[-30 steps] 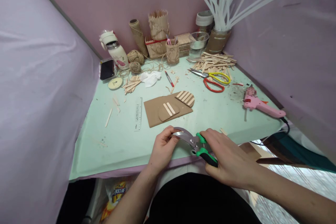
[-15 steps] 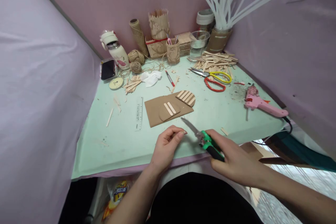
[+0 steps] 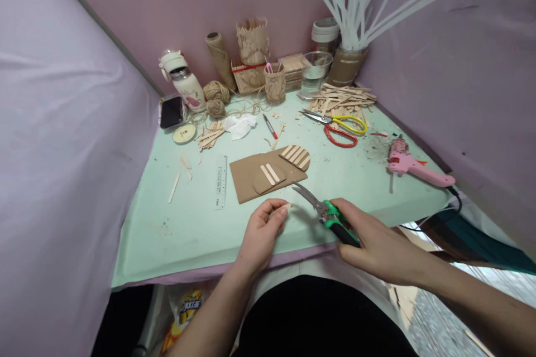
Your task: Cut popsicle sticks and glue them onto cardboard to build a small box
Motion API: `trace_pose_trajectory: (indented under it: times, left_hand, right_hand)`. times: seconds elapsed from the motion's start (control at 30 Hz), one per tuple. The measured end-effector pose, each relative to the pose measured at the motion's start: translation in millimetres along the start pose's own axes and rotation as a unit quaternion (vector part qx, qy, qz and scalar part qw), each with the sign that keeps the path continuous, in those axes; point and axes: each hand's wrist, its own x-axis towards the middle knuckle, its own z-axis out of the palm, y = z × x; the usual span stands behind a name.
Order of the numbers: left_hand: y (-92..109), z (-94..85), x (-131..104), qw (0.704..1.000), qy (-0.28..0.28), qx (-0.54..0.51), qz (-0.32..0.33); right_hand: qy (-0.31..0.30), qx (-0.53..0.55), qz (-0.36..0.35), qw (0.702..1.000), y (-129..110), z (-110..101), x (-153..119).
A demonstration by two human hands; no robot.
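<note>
My left hand [image 3: 263,232] is closed in a pinch near the table's front edge, with a small pale tip showing at the fingertips; most of what it holds is hidden. In my right hand [image 3: 372,240] are green-and-black pruning shears [image 3: 330,215], their blades pointing up and left, close to the left fingertips. Beyond the hands lies a brown cardboard sheet [image 3: 247,175]. On it rest a cardboard piece with two pale sticks [image 3: 269,174] and a rounded piece covered with several stick strips [image 3: 296,157].
A clear ruler [image 3: 221,181] lies left of the cardboard. Scissors [image 3: 341,128], a stick pile [image 3: 341,100] and a pink glue gun [image 3: 419,166] are at the right. Twine, a bottle [image 3: 186,86] and a cup of water [image 3: 313,75] stand at the back.
The shears in my right hand have risen slightly and their tips have shifted a little right. The left fingertips have turned slightly, and a pale tip now shows there.
</note>
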Motion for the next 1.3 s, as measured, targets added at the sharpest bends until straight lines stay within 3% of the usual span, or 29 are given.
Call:
trace_pose_trajectory:
  times: [0.13, 0.23, 0.33, 0.43, 0.5, 0.57, 0.6, 0.63, 0.7, 0.83, 0.93, 1.03, 1.13, 1.17, 1.23, 1.3]
  left_hand:
    - [2.5, -1.0, 0.7, 1.000, -0.003, -0.004, 0.005]
    - [4.5, -1.2, 0.3, 1.000, -0.003, -0.011, 0.008]
    - [6.1, -2.8, -0.3, 1.000, -0.004, -0.014, 0.012]
    - [7.4, -5.9, 0.0, 1.000, -0.007, -0.003, 0.011]
    - [8.5, -7.2, 0.2, 1.000, -0.010, 0.004, 0.007]
    - [10.1, -7.3, -0.2, 1.000, -0.022, 0.003, -0.004]
    - [11.4, -7.1, -0.7, 0.999, -0.032, -0.003, -0.012]
    - [13.0, -7.1, -1.4, 0.999, -0.046, -0.010, -0.024]
    - [17.4, -8.7, -2.8, 0.995, -0.084, -0.029, -0.055]
    - [29.5, -19.9, -3.1, 0.977, -0.162, -0.054, -0.127]
    - [40.1, -29.7, 0.2, 0.970, -0.187, -0.037, -0.149]
    - [51.7, -38.4, 7.8, 0.972, -0.195, -0.004, -0.134]
    - [66.0, -52.0, 22.4, 0.974, -0.194, 0.082, -0.080]
    - [71.3, -57.9, 29.1, 0.976, -0.173, 0.129, -0.034]
    - [81.4, -69.9, 44.3, 0.971, -0.074, 0.217, 0.063]
    - [88.5, -79.0, 59.3, 0.939, -0.001, 0.320, 0.127]
  right_hand:
    - [0.105, -0.111, 0.036, 0.988, 12.1, -8.0, 22.3]
    - [0.192, -0.224, 0.104, 0.950, 26.4, -9.4, 47.4]
    - [0.241, -0.263, 0.140, 0.924, 38.1, -4.4, 66.9]
    - [0.301, -0.249, 0.086, 0.917, 38.0, 2.6, 71.3]
    - [0.331, -0.197, -0.005, 0.923, 28.0, 6.0, 65.8]
    - [0.291, -0.089, -0.125, 0.944, 11.3, 8.5, 57.7]
    - [0.227, -0.017, -0.182, 0.957, 1.8, 9.8, 54.0]
    - [0.162, 0.054, -0.220, 0.960, -7.4, 11.1, 51.2]
    - [0.096, 0.155, -0.257, 0.949, -22.9, 14.3, 48.6]
    - [0.076, 0.240, -0.259, 0.933, -35.5, 21.0, 50.6]
    - [0.095, 0.222, -0.297, 0.924, -34.7, 27.4, 51.7]
    - [0.191, 0.133, -0.357, 0.905, -33.3, 35.4, 54.2]
    - [0.281, 0.060, -0.345, 0.894, -34.2, 42.8, 64.9]
    - [0.304, 0.046, -0.320, 0.896, -35.0, 45.1, 70.5]
    - [0.338, 0.035, -0.269, 0.901, -36.5, 50.1, 83.2]
    - [0.345, 0.038, -0.241, 0.906, -37.6, 56.2, 95.4]
